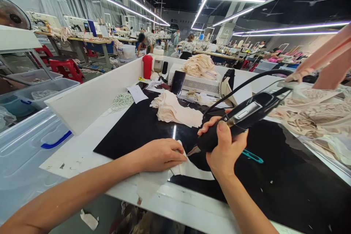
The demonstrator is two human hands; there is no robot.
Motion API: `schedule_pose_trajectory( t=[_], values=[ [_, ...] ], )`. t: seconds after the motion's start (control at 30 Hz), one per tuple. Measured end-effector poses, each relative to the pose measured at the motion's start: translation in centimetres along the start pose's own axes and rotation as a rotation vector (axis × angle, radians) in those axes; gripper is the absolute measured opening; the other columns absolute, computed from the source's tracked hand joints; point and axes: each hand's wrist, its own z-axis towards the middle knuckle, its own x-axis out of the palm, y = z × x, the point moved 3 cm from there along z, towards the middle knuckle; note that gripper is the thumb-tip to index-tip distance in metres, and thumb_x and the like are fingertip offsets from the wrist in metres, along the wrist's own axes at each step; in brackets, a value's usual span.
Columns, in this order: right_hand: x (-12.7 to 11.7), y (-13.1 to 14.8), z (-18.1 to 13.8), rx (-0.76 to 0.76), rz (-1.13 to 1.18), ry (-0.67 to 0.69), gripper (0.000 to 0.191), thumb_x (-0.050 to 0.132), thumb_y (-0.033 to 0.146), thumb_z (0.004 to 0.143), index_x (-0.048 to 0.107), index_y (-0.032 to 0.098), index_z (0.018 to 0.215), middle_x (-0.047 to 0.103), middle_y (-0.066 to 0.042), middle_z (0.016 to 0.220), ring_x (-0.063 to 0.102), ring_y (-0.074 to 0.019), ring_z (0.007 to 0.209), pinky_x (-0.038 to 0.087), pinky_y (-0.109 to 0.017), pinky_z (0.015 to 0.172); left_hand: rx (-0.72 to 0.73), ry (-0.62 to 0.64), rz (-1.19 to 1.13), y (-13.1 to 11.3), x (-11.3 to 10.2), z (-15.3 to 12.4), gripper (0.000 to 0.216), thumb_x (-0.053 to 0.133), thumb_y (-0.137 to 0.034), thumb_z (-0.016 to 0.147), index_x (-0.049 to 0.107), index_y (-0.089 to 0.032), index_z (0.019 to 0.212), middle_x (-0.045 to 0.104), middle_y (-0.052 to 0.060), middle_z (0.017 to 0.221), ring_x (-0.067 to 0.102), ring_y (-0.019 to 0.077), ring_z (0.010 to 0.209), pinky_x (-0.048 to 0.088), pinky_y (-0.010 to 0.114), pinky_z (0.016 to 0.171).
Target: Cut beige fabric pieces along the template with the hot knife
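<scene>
Sewing workshop (170, 52) fills the background; its far rows are too small to make out. White desk (72, 157) with raised side panels occupies the foreground, its near right corner cut off by the frame. Clear plastic storage bin (24, 150) stands at the left, likewise cut off. Black mat (123, 135) covers most of the desk surface; both forearms hide parts of its near edge. Vented white appliance (197, 87) stands at the rear, partly hidden by a phone (178, 82).

Black handheld power tool (244, 115) is tilted above the mat, within a closed grip of the right hand (226, 148). Its cable (246, 79) loops behind it. Pale fabric stack (179, 111) lies on the mat beyond the hands. Left hand (161, 155) rests palm down, fingers together and slightly bent on a pale fabric piece (196, 171), which it partly covers; whether it pinches the piece cannot be told. Teal hand tool (253, 156) lies beside the right hand, its near end hidden.
</scene>
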Motion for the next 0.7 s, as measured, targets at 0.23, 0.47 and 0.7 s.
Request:
schedule_pose_trajectory(
  t=[0.23,0.47,0.7],
  values=[
    [0.0,0.4,0.0,0.013,-0.025,-0.017,0.037,0.078,0.034,0.084,0.054,0.025,0.110,0.065,0.007,0.075,0.059,-0.0128,0.057,0.056,-0.029,0.051,0.006,-0.002,-0.006,0.0,-0.1,-0.2,0.026,0.052,-0.027,0.107,0.075,-0.021,0.118,0.072,0.009,0.117,0.069,0.0207,0.107,0.053,0.031,0.095],
    [-0.8,1.0,-0.4,0.015,-0.024,-0.032,0.044,0.080,0.039,0.081,0.055,0.025,0.115,0.064,0.007,0.074,0.058,-0.0126,0.055,0.054,-0.028,0.049,0.004,0.028,0.022,0.1,0.1,-0.1,0.026,0.051,-0.028,0.108,0.074,-0.021,0.119,0.071,0.009,0.118,0.068,0.0211,0.107,0.053,0.031,0.095],
    [-0.7,1.0,-0.5,0.012,-0.052,-0.029,0.038,0.079,0.035,0.083,0.056,0.025,0.112,0.064,0.007,0.075,0.059,-0.0126,0.056,0.056,-0.029,0.051,0.005,0.042,0.034,0.2,0.1,-0.2,0.026,0.051,-0.026,0.107,0.073,-0.022,0.120,0.070,0.008,0.118,0.068,0.0215,0.109,0.053,0.032,0.095]
  ],
)
